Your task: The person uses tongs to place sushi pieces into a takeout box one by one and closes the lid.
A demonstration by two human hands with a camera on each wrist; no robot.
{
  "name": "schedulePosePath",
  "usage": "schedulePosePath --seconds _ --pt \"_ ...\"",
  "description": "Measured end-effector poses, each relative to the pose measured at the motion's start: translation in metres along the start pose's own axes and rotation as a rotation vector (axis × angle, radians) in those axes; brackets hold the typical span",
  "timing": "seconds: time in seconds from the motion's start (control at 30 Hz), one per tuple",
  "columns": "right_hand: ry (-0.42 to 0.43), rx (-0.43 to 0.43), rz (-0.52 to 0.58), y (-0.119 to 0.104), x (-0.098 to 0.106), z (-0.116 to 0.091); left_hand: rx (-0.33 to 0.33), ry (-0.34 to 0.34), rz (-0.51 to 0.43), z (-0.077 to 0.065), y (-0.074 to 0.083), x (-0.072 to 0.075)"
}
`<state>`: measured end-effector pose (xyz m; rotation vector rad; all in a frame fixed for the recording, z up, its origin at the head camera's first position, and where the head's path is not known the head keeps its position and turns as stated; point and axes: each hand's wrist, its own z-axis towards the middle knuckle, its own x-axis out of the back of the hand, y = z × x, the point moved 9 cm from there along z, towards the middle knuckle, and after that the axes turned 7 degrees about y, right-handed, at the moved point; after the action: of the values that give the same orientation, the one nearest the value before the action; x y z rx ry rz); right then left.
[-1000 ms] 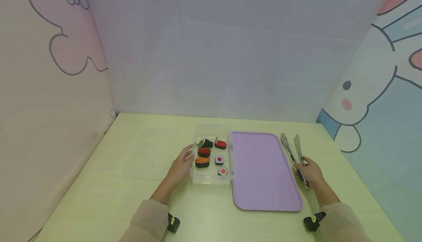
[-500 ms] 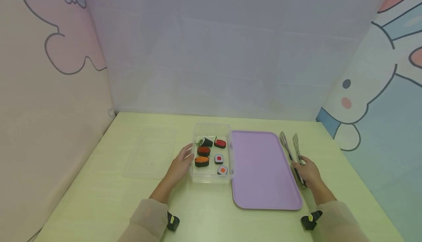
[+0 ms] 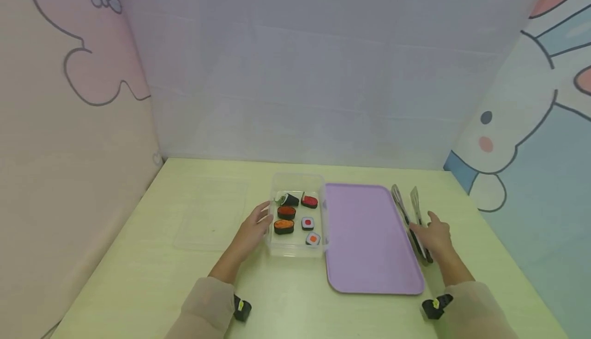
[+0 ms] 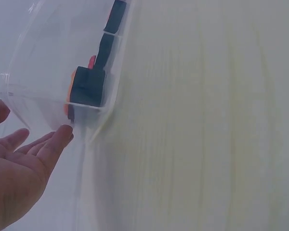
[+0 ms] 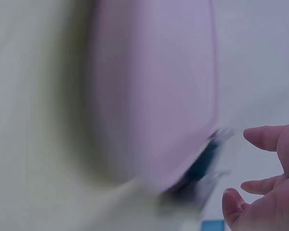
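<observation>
My left hand [image 3: 251, 231] is at the left wall of a clear plastic box [image 3: 295, 251], its fingers loosely extended; the left wrist view shows the fingertips close to a box corner. Inside lie several toy sushi pieces, among them an orange-topped gunkan [image 3: 283, 227], a red-topped gunkan [image 3: 287, 213], two square maki [image 3: 308, 223] and a dark cone roll [image 3: 290, 200]. On the right, metal tongs [image 3: 400, 206] with black handles lie beside the purple tray [image 3: 369, 246]. Over their handles is my right hand [image 3: 435, 237], fingers spread; in the right wrist view it shows apart from the tongs [image 5: 197, 168].
A clear flat lid [image 3: 212, 216] lies on the pale yellow table [image 3: 286, 298], left of my left hand. The tray's left edge sits against the box. Walls with cartoon drawings stand at both sides, and a pale sheet [image 3: 295, 82] hangs behind.
My right hand held the tongs by their handles, shifted them slightly left, then let go and spread its fingers. The left hand stays at the box.
</observation>
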<state>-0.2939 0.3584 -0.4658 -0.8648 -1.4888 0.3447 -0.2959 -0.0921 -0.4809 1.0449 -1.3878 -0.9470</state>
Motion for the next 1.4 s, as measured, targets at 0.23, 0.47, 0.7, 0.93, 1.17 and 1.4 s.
schedulePosePath --seconds 0.23,0.47,0.7,0.93,1.17,1.4 --pt "0.078 0.204 0.051 -0.091 -0.008 -0.016 -0.041 -0.027 -0.031 0.004 0.004 0.020" --pt "0.008 0.369 0.138 -0.188 -0.060 -0.046 -0.036 -0.002 0.056 0.009 0.001 0.071" --pt "-0.165 0.453 0.162 -0.261 -0.131 -0.085 0.013 0.118 0.206 0.009 -0.013 0.134" --pt "-0.280 0.445 0.180 -0.299 -0.189 -0.110 0.086 0.174 0.266 0.001 -0.032 0.174" --pt "-0.318 0.411 0.171 -0.316 -0.239 -0.127 0.148 0.192 0.269 -0.002 -0.046 0.191" --pt "-0.281 0.318 0.200 -0.306 -0.278 -0.131 0.185 0.185 0.271 -0.001 -0.056 0.192"
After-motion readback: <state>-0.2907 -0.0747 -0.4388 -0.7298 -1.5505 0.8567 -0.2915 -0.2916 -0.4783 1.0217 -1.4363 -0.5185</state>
